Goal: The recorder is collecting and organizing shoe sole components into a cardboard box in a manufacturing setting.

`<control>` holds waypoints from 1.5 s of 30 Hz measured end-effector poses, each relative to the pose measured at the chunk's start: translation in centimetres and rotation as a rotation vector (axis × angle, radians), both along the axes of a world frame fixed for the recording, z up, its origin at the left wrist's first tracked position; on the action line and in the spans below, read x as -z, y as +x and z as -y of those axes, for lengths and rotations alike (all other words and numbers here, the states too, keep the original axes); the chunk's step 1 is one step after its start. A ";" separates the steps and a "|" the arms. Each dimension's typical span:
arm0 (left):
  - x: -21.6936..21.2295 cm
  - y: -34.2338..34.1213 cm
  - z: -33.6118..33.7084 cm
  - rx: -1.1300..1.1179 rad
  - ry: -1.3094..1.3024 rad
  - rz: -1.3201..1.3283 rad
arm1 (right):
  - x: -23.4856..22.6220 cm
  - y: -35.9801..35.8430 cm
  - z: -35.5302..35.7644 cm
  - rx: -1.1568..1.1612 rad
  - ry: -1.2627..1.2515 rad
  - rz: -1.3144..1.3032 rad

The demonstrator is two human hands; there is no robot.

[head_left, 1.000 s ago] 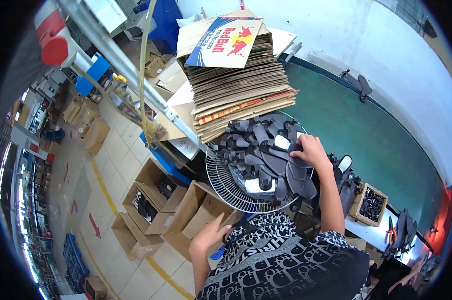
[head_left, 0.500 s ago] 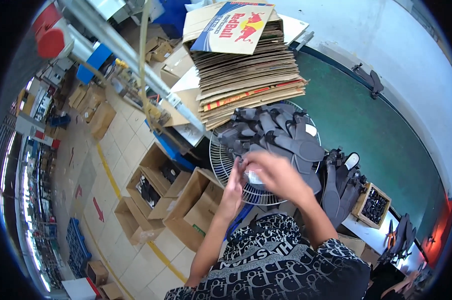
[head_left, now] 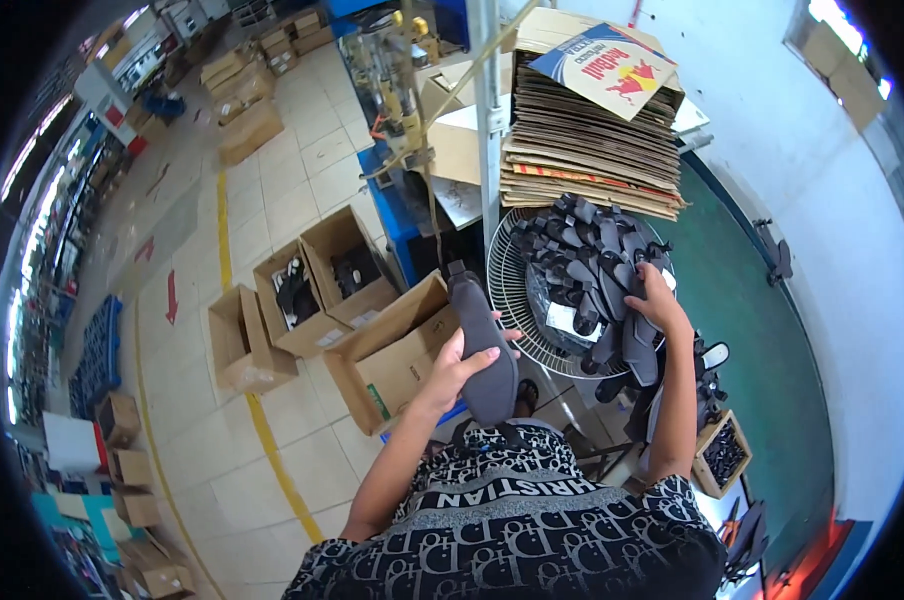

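Note:
My left hand (head_left: 458,366) holds a dark grey shoe sole (head_left: 483,345) upright in front of my chest, above an open cardboard box (head_left: 397,352). My right hand (head_left: 654,300) reaches out onto a heap of dark grey soles (head_left: 589,263) that lies on a round wire fan guard (head_left: 508,284). Its fingers rest on one sole at the heap's right edge; whether they grip it I cannot tell.
A tall stack of flattened cardboard (head_left: 590,140) sits just behind the wire guard. A metal post (head_left: 486,110) rises beside it. Open boxes (head_left: 317,285) with dark parts stand on the tiled floor at left. A small wooden tray (head_left: 722,455) of dark pieces is at lower right.
My left hand has come away from the heap with one sole and now holds it near my chest. My right hand has moved back out onto the heap.

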State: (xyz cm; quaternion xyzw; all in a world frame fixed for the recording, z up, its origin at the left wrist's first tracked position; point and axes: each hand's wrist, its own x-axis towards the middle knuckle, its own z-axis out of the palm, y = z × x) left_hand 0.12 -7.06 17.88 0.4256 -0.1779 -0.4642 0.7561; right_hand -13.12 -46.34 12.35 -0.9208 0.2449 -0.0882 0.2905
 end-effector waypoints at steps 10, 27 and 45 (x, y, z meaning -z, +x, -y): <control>2.6 0.4 -2.6 -0.078 -0.057 0.063 | -13.9 6.7 -17.7 -0.081 0.591 0.548; 9.9 -0.5 -17.8 -0.289 0.280 0.099 | 2.1 10.8 -38.2 -0.389 0.968 -0.086; 9.9 1.2 -17.5 -0.594 0.516 -0.013 | 12.1 17.5 -29.3 -0.218 1.532 -0.038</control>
